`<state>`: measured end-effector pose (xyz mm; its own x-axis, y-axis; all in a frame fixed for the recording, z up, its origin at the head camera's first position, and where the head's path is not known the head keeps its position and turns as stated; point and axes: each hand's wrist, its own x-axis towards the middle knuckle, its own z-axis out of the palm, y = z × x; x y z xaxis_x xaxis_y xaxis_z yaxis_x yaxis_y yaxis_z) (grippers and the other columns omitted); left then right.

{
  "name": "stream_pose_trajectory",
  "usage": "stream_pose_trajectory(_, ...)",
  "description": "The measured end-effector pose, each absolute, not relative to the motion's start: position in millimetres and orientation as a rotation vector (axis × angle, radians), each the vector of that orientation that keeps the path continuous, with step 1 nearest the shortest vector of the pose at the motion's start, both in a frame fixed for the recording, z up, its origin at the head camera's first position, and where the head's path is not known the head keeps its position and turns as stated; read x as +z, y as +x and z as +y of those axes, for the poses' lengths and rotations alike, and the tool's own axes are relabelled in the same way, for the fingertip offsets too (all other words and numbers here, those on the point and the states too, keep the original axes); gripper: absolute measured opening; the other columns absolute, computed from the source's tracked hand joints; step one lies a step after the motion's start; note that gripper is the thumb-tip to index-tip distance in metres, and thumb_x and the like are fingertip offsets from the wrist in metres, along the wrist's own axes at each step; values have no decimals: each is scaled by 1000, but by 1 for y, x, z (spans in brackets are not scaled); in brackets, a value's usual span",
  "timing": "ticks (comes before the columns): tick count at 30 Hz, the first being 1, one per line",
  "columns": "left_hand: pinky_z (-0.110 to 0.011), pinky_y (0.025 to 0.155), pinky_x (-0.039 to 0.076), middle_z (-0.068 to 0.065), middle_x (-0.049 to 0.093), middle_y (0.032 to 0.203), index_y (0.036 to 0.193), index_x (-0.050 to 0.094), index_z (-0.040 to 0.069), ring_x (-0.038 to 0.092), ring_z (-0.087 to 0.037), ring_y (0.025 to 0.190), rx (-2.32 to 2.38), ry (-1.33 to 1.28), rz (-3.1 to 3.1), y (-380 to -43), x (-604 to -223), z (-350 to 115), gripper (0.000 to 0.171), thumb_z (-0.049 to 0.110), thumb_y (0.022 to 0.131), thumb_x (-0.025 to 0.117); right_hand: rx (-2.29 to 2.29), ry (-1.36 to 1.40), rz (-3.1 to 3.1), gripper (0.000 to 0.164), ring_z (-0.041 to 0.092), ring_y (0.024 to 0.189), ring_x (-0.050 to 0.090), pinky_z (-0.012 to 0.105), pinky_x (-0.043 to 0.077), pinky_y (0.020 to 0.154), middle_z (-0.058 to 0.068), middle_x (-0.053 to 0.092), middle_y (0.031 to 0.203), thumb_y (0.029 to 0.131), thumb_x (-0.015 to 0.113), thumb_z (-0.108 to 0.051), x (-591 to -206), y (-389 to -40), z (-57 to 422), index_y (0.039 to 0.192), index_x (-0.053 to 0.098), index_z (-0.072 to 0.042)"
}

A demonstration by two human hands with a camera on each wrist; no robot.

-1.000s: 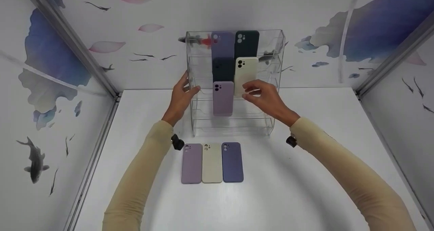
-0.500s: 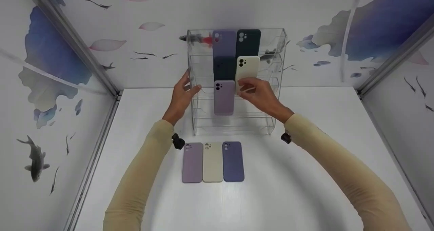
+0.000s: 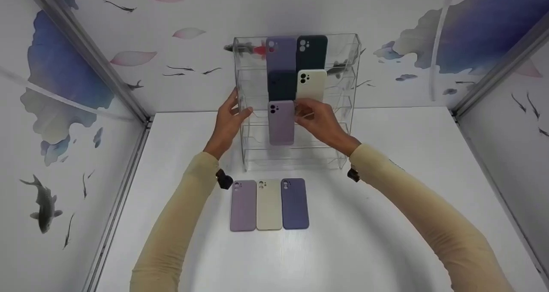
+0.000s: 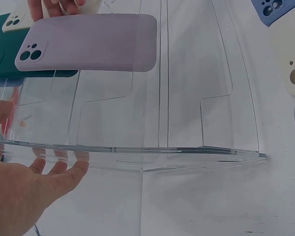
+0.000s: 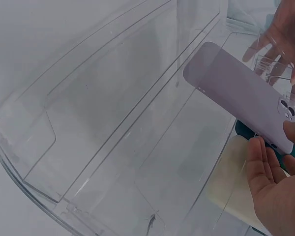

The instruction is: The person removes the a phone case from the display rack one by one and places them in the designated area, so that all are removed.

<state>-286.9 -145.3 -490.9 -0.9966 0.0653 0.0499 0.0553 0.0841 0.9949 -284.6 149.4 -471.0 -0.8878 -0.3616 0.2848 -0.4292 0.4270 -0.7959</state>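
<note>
My left hand [image 3: 227, 124] grips the left side wall of a clear acrylic display rack [image 3: 296, 159], thumb at the front and fingers outside. My right hand [image 3: 321, 122] is at the right edge of a lilac phone case [image 3: 281, 127] standing in the rack; in the right wrist view its fingertips meet that edge, with the thumb near the camera holes. Behind the right hand stands a cream phone case [image 3: 312, 84], its lower part hidden. A dark case [image 3: 282, 86] stands above the lilac one. The top tier holds a violet case [image 3: 281, 52] and a dark green case [image 3: 312, 52].
On the white table [image 3: 364, 240] before the rack, a lilac case [image 3: 243, 206], a cream case [image 3: 269, 206] and a blue-violet case [image 3: 295, 204] lie side by side. Printed wall panels [image 3: 188, 82] enclose the back and sides.
My right hand has moved left from the front of the cream case to the lilac case's right edge. The left hand keeps its place on the rack.
</note>
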Motion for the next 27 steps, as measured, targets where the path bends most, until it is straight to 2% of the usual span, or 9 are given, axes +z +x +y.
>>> stream_pose_trajectory(7, -49, 123, 45, -14, 35, 177, 178, 21, 25, 42, -39, 158, 2111, 132, 2317, -287, -491, -146, 84, 20, 110, 71, 1455, 734, -2562, 43, 31, 106, 76, 50, 63, 95, 18, 76, 119, 102, 75, 4, -474, -287, 143, 144, 68, 1)
stream_pose_trajectory(18, -49, 121, 47, -12, 35, 177, 178, 20, 25, 44, -37, 157, 2106, 151, 2325, -288, -492, -145, 85, 20, 110, 70, 1454, 687, -2491, 21, 26, 99, 75, 43, 64, 88, 14, 77, 112, 103, 76, 2, -476, -285, 140, 124, 72, 0)
stream_pose_trajectory(23, -51, 122, 47, -13, 35, 177, 178, 19, 23, 44, -39, 157, 2107, 147, 2324, -287, -491, -145, 85, 20, 110, 70, 1508, 707, -2466, 20, 24, 98, 76, 38, 65, 85, 13, 76, 110, 104, 75, 2, -477, -281, 141, 123, 72, -1)
stream_pose_trajectory(27, -51, 121, 47, -13, 36, 176, 178, 20, 24, 45, -40, 156, 2106, 148, 2325, -286, -491, -145, 84, 20, 111, 70, 1538, 713, -2446, 21, 23, 101, 76, 36, 65, 88, 11, 76, 113, 104, 75, 1, -476, -277, 142, 124, 72, -2)
